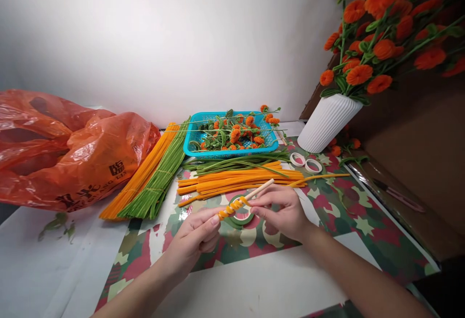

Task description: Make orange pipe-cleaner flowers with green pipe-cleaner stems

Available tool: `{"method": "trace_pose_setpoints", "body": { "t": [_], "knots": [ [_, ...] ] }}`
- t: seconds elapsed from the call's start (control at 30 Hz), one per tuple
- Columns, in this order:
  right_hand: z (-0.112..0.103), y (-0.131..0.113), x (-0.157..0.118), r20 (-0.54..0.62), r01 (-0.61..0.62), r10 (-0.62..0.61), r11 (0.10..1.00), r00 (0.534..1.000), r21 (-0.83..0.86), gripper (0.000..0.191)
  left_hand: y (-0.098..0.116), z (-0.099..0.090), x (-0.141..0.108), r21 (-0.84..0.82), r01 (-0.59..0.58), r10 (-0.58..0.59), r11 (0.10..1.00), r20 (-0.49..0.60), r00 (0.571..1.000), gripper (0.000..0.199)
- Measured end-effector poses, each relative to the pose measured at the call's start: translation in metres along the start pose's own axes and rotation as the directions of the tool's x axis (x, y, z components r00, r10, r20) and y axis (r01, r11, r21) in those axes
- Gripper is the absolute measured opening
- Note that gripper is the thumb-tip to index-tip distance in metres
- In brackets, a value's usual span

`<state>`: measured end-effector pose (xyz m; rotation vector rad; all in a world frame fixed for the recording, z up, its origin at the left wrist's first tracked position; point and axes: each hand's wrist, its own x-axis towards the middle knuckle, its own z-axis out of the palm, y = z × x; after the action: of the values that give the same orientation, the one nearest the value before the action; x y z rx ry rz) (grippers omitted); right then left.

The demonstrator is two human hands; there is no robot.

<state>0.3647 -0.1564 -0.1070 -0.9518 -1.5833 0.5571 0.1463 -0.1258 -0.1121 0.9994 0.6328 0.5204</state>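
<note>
An orange pipe cleaner is coiled in a spiral around a pale wooden stick, held over the table. My left hand is closed on the near left end of the stick and coil. At the coil's right end, my right hand pinches the orange pipe cleaner, its fingers below the stick's free end. The pipe cleaner's tail seems to run out behind the right hand. Beneath the coil lies a roll of green tape, partly hidden by it.
Orange pipe cleaners and green stems lie beyond my hands. Behind them stands a blue basket of small flowers. Left are pipe cleaner bundles and an orange plastic bag; right, white tape rolls and a white vase.
</note>
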Motion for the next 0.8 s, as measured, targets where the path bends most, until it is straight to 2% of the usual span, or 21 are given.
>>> {"method": "trace_pose_setpoints", "body": {
  "t": [0.1,0.17,0.27,0.37,0.5,0.67,0.8],
  "knots": [
    [-0.006,0.003,0.002,0.155,-0.154,0.134,0.981,0.979,0.121,0.016,0.002,-0.005,-0.003,0.106,-0.018,0.008,0.994,0.098,0.995,0.041],
    [-0.011,0.007,0.003,0.291,-0.214,0.157,0.961,0.944,0.176,0.024,0.007,-0.008,-0.006,0.311,-0.068,0.022,0.948,0.149,0.989,0.039],
    [-0.017,0.015,0.004,0.384,-0.225,0.154,0.963,0.91,0.149,0.025,0.018,-0.013,-0.009,0.635,-0.184,0.057,0.75,0.215,0.975,0.033],
    [-0.019,0.02,0.004,0.396,-0.134,0.105,0.99,0.912,0.046,0.025,0.024,-0.016,-0.01,0.791,-0.247,0.041,0.559,0.271,0.962,0.029],
    [-0.021,0.022,0.004,0.411,0.004,0.025,0.998,0.911,-0.068,0.026,0.024,-0.019,-0.008,0.87,-0.289,0.035,0.399,0.301,0.953,0.027],
    [-0.022,0.02,0.004,0.413,0.044,0.025,0.987,0.91,-0.157,0.025,0.024,-0.016,-0.005,0.902,-0.291,-0.006,0.32,0.309,0.951,0.029],
    [-0.023,0.019,0.004,0.414,0.105,-0.002,0.968,0.91,-0.226,0.023,0.024,-0.014,-0.006,0.925,-0.281,0.026,0.255,0.284,0.958,0.031]
  ]
}}
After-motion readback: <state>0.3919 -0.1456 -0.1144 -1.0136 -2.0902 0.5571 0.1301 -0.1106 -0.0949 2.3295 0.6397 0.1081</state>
